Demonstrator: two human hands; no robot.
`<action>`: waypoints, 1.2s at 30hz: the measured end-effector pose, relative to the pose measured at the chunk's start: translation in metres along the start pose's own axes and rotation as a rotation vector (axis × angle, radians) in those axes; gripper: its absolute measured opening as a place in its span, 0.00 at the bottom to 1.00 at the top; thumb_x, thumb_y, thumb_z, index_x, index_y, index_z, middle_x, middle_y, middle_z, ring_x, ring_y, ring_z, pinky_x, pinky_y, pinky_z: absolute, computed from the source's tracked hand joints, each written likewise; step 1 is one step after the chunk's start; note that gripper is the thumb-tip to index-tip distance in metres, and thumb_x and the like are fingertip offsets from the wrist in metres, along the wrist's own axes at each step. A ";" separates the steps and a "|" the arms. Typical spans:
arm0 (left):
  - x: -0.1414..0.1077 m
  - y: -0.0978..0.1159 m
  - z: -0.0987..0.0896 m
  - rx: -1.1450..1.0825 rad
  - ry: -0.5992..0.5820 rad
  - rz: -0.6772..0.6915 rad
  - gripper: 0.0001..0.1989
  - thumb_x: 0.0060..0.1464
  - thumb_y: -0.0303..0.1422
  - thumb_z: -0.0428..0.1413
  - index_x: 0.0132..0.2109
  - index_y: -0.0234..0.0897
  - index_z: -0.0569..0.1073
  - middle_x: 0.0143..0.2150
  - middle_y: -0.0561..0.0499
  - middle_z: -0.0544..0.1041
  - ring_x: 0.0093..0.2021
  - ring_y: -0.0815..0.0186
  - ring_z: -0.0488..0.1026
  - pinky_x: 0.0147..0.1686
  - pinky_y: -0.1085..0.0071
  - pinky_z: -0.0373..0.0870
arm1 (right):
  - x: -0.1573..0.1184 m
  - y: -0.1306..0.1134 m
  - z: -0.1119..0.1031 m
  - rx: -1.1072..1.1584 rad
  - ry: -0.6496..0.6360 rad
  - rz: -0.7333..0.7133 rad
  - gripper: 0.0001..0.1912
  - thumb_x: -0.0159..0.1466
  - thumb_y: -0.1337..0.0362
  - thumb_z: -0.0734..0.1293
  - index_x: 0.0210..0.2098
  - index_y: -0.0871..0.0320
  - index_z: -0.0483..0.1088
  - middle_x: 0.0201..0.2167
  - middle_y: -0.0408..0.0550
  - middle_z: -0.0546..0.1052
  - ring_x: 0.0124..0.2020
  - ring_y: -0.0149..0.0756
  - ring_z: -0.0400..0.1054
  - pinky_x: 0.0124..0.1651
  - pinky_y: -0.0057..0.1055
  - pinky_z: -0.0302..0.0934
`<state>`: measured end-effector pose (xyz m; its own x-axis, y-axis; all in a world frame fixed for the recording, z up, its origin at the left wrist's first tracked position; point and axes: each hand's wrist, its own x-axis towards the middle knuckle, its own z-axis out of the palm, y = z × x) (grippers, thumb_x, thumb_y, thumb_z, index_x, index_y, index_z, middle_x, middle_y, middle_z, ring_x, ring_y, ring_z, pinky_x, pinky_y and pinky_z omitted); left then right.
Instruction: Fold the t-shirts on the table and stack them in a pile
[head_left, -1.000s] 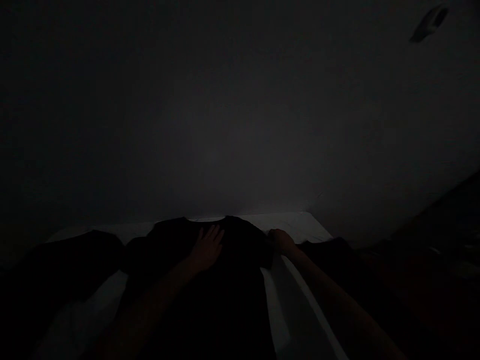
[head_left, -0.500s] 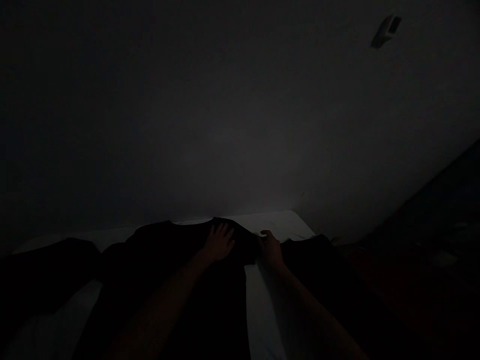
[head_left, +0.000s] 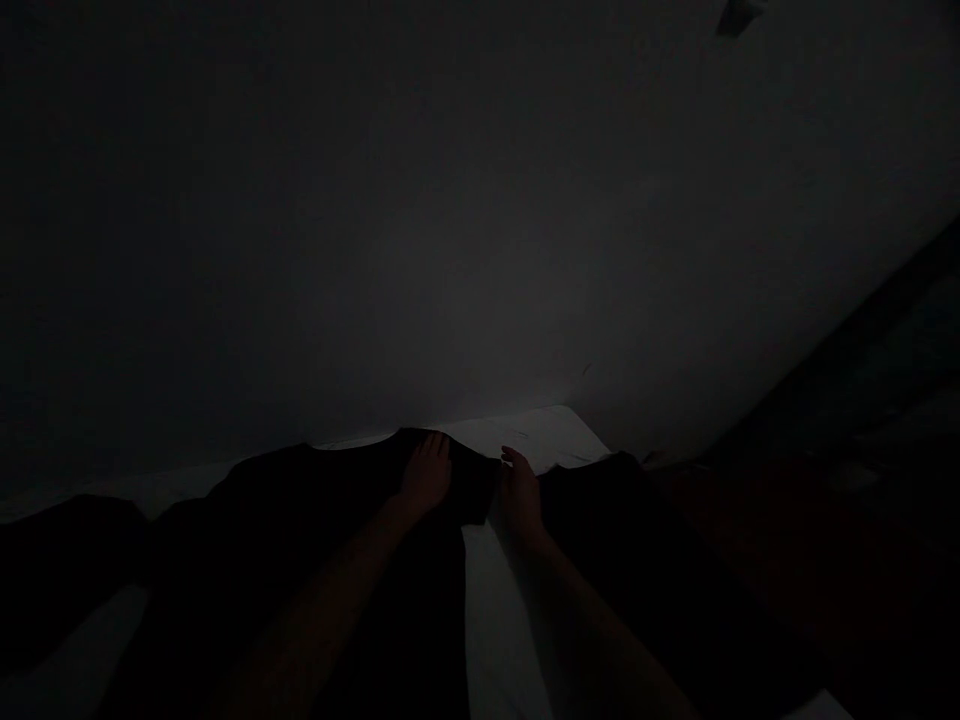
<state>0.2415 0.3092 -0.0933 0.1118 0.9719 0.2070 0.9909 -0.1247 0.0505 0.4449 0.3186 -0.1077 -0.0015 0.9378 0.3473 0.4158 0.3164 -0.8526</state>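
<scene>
Dark shirt (head_left: 337, 490) is pressed flat by the left hand (head_left: 426, 476), fingers together; the right hand (head_left: 520, 497), fingers seemingly loose and unpinched, is held beside its edge.

Pretty dark room, honestly. A plain pale wall (head_left: 450, 250) fills most of the shot, with a faint glow low down. White bedsheet (head_left: 536, 435) at 6 o'clock, small dark wall fixture (head_left: 739, 15) near 1 o'clock, shadowy diagonal edge (head_left: 840, 340) around 2 o'clock.
</scene>
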 end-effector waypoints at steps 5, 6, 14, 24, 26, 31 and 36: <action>0.001 0.005 0.003 -0.007 -0.027 -0.044 0.32 0.67 0.47 0.41 0.70 0.32 0.59 0.73 0.36 0.56 0.73 0.46 0.51 0.69 0.46 0.48 | -0.014 -0.022 -0.011 -0.290 -0.132 0.033 0.17 0.70 0.57 0.56 0.48 0.56 0.72 0.46 0.58 0.78 0.46 0.45 0.73 0.48 0.38 0.65; 0.001 0.005 0.004 -0.009 -0.034 -0.049 0.33 0.67 0.47 0.41 0.70 0.32 0.59 0.74 0.36 0.56 0.73 0.46 0.50 0.69 0.47 0.47 | -0.020 -0.028 -0.014 -0.386 -0.214 0.066 0.17 0.70 0.54 0.57 0.44 0.55 0.74 0.42 0.57 0.79 0.42 0.46 0.74 0.44 0.38 0.64; 0.003 0.006 -0.003 -0.118 -0.034 -0.056 0.33 0.67 0.45 0.45 0.69 0.27 0.61 0.73 0.32 0.56 0.73 0.42 0.50 0.69 0.44 0.45 | -0.063 -0.043 -0.021 -0.668 -0.371 0.057 0.14 0.67 0.53 0.64 0.39 0.54 0.76 0.40 0.54 0.80 0.42 0.46 0.75 0.36 0.33 0.58; -0.094 0.005 -0.056 -0.422 0.174 0.034 0.26 0.67 0.37 0.46 0.69 0.37 0.61 0.70 0.42 0.64 0.69 0.59 0.61 0.68 0.57 0.59 | -0.067 -0.044 -0.026 -0.335 -0.129 0.126 0.22 0.68 0.47 0.59 0.33 0.56 0.74 0.33 0.53 0.81 0.36 0.43 0.75 0.35 0.32 0.59; -0.150 0.013 -0.072 -0.424 0.083 0.186 0.23 0.66 0.39 0.50 0.65 0.39 0.67 0.65 0.43 0.70 0.65 0.58 0.66 0.64 0.57 0.65 | -0.067 -0.044 -0.027 -0.270 -0.092 0.146 0.20 0.67 0.49 0.60 0.35 0.57 0.74 0.34 0.54 0.81 0.36 0.44 0.75 0.36 0.32 0.60; -0.281 0.039 -0.114 -0.370 -0.055 0.302 0.11 0.64 0.38 0.55 0.49 0.40 0.76 0.45 0.47 0.79 0.46 0.61 0.75 0.47 0.63 0.74 | -0.061 -0.048 -0.035 -0.150 -0.153 0.113 0.18 0.66 0.53 0.61 0.45 0.59 0.73 0.41 0.55 0.81 0.42 0.42 0.75 0.44 0.33 0.65; -0.367 0.046 -0.122 -0.336 -0.034 0.178 0.14 0.59 0.42 0.60 0.48 0.40 0.76 0.45 0.48 0.79 0.46 0.60 0.76 0.45 0.63 0.74 | -0.108 -0.067 -0.074 -0.014 -0.339 -0.036 0.15 0.65 0.55 0.64 0.45 0.57 0.74 0.46 0.52 0.80 0.44 0.40 0.75 0.45 0.34 0.68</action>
<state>0.2374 -0.0777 -0.0482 0.2877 0.9346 0.2091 0.8766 -0.3449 0.3356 0.4841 0.1859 -0.0592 -0.3179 0.9209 0.2257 0.4227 0.3508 -0.8356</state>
